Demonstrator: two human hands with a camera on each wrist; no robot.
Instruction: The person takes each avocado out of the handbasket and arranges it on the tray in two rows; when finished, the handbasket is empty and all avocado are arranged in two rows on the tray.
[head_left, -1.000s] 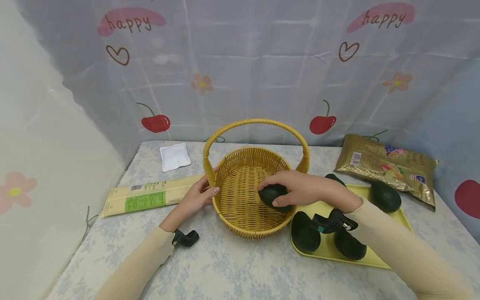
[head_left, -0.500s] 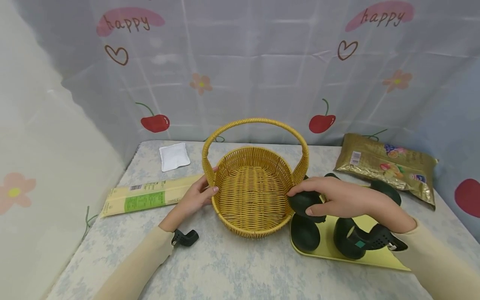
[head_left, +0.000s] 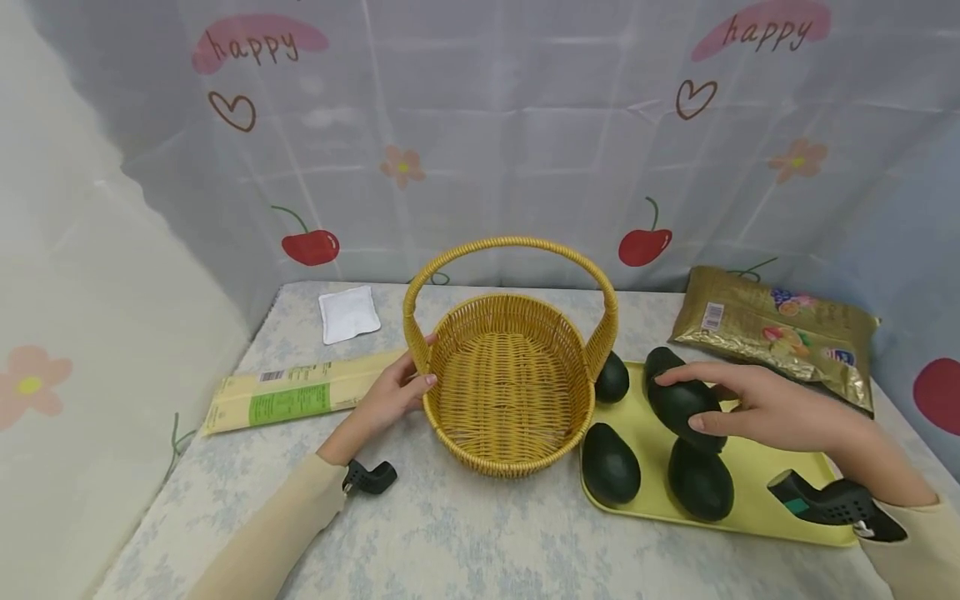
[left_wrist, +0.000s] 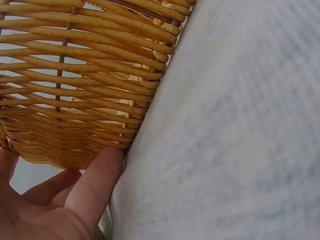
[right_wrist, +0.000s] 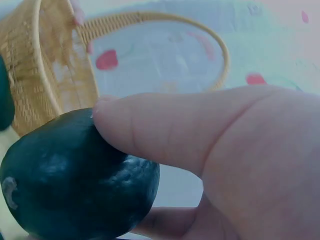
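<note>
A round yellow wicker basket (head_left: 504, 396) with a tall hoop handle (head_left: 512, 242) stands upright, its woven bottom in sight. My left hand (head_left: 390, 390) holds its left side, thumb by the rim; in the left wrist view, fingertips touch the outer wicker (left_wrist: 75, 100). My right hand (head_left: 765, 408) grips a dark green avocado (head_left: 684, 415) above the yellow tray (head_left: 750, 492), right of the basket. The right wrist view shows the thumb on top of this avocado (right_wrist: 75, 175). Several more avocados lie on the tray, one at front left (head_left: 611, 464); my right hand hides part of it.
A gold printed bag (head_left: 772, 333) lies behind the tray at back right. Left of the basket are a long yellow-green packet (head_left: 292, 396) and a white square pouch (head_left: 349, 314). A printed cloth backdrop (head_left: 480, 150) rises behind the table.
My right hand has carried the avocado from inside the basket rightward, over the rim, to above the tray. My left hand and the basket have stayed put.
</note>
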